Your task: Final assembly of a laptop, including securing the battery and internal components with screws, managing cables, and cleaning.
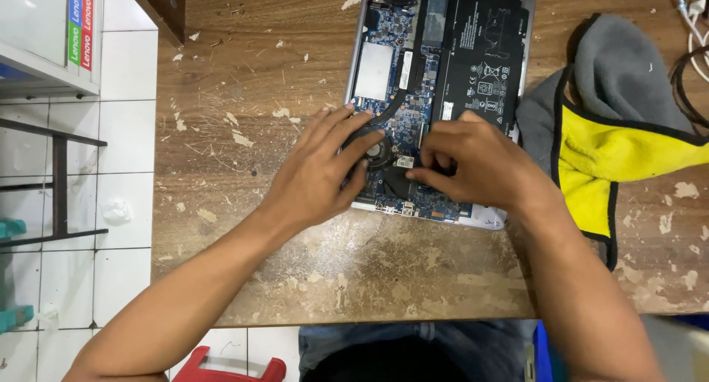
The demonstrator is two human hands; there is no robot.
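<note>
- Looking down from the head cam: opened laptop (443,94) lying bottom-up near the far edge of a scuffed wooden table (258,131), back cover off, blue circuit board (402,101) and black battery (484,49) exposed.
- Guessing stiff metal shell, not heavy, but fragile guts inside. Better gripped by the silver outer edges, never by board or thin cables.
- Left hand (325,171) spread flat and wide, fingers fanned over the round fan (378,151) at the near left corner, pressing down, holding nothing.
- Right hand (480,164) curled narrow, thumb and fingertips pinched together just right of the fan. Can't tell whether anything small sits in that pinch, too hidden.
- Both forearms coming in from the near edge, angled toward each other, wrists low over the table.
- Grey and yellow cloth (613,131) bunched just right of the laptop, touching its side.
</note>
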